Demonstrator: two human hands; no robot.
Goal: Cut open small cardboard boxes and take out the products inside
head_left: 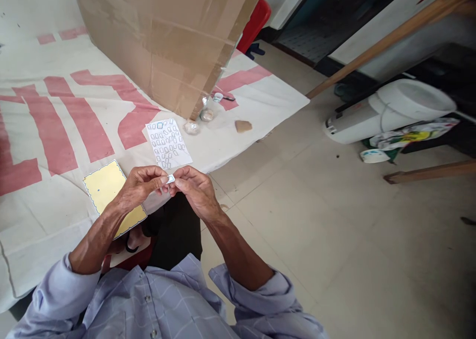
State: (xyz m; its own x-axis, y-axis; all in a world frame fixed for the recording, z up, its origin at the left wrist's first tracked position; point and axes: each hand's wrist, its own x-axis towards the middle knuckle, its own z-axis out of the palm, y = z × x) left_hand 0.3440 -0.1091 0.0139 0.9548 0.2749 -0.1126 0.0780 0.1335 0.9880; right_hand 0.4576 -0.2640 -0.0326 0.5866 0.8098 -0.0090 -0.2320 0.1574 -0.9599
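Between my fingertips is a small white piece of paper [170,178] with a dark outline on it. My left hand [143,185] pinches its left side, and my right hand [195,190] pinches its right side. Just beyond my hands lies a white sheet [169,143] covered with rows of small outlined rectangles, one of them in blue. A pale yellow card with a scalloped blue edge [106,185] lies at the table's near edge, partly behind my left forearm. Which finger bears most on the paper piece is too small to tell.
A large cardboard sheet [178,36] stands on the cloth-covered table [100,118]. Two small clear-wrapped lumps [191,127], a brown scrap [243,126] and a dark pen-like item [228,98] lie near its foot. On the floor to the right a white bucket [394,108] leans over.
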